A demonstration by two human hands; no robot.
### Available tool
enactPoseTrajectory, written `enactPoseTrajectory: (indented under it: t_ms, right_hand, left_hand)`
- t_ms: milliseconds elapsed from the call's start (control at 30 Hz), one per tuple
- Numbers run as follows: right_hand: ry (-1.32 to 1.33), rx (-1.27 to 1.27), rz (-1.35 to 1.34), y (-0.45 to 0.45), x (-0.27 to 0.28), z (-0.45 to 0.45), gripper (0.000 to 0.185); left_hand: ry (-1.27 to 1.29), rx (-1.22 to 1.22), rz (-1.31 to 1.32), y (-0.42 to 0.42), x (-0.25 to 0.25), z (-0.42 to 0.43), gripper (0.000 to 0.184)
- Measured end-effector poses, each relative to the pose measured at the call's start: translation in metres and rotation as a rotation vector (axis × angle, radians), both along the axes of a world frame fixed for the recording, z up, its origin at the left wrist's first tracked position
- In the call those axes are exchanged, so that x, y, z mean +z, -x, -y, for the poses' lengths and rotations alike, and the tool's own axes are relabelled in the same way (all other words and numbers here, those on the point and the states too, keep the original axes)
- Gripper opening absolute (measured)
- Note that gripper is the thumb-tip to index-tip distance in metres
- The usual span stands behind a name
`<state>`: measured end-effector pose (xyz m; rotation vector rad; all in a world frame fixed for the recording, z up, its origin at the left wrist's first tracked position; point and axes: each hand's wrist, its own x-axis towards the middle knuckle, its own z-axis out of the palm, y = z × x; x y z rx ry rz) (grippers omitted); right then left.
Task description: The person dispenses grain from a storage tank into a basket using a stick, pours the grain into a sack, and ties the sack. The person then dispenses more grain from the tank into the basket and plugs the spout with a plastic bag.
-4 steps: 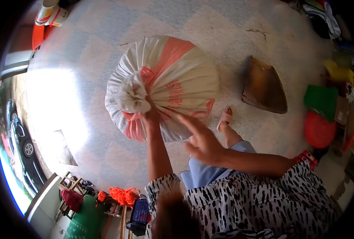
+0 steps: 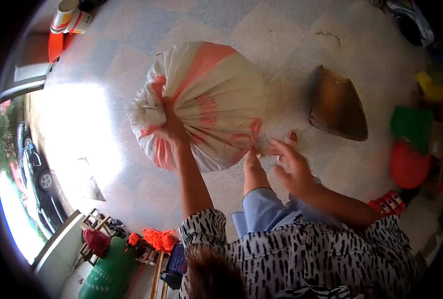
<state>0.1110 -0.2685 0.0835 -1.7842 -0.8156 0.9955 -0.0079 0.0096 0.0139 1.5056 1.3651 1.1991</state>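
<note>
A big, full woven sack [image 2: 231,84], white with red bands and red print, sits on the floor in front of me, its neck bunched together and leaning to the left. My left hand [image 2: 170,124] is closed around that gathered neck, the crumpled top sticking out past it. Off the sack's lower right side, my right hand [image 2: 294,169] hangs over my legs with fingers spread and nothing in it. It is slightly blurred.
A brown dustpan-like piece [image 2: 340,104] lies on the tiled floor to the right. Green and red items [image 2: 411,162] crowd the right wall. At lower left stand a green gas cylinder [image 2: 109,271] and orange cord [image 2: 160,240]. Cars [image 2: 37,172] show through the bright doorway.
The sack's neck has tipped further left with my left hand on it. My right hand has moved away from the sack, to the right.
</note>
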Motion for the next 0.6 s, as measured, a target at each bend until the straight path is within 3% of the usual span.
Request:
enactPoseTrajectory:
  t_ms: [67,167,300,367,433,500,567,600]
  right_hand:
    - [0.116,-0.076,0.014,-0.029,-0.008,0.050,0.040]
    - [0.204,-0.148,-0.037,-0.051,-0.015,0.105,0.036]
    - [0.331,-0.196,-0.048,-0.059,-0.034,0.172,0.035]
    - [0.358,-0.170,-0.041,-0.054,-0.037,0.192,0.034]
    - [0.373,-0.152,-0.019,-0.058,-0.042,0.198,0.033]
    - [0.312,-0.109,0.006,-0.059,-0.039,0.186,0.031]
    - [0.258,-0.168,0.018,-0.064,-0.045,0.167,0.031]
    - [0.248,-0.146,0.075,-0.072,-0.043,0.150,0.033]
  left_hand:
    - [-0.005,0.196,-0.156,-0.016,-0.003,0.012,0.029]
    - [0.104,0.279,-0.199,-0.007,-0.018,0.007,0.029]
    - [-0.048,0.263,0.039,-0.013,-0.013,0.038,0.029]
    - [-0.057,0.288,0.038,-0.015,-0.009,0.058,0.026]
    - [-0.065,0.149,-0.157,-0.019,-0.010,0.069,0.025]
    - [-0.032,0.151,-0.145,-0.017,-0.017,0.070,0.025]
    - [-0.334,-0.049,-0.581,0.008,-0.043,0.067,0.027]
    - [-0.440,-0.172,-0.571,0.008,-0.046,0.068,0.031]
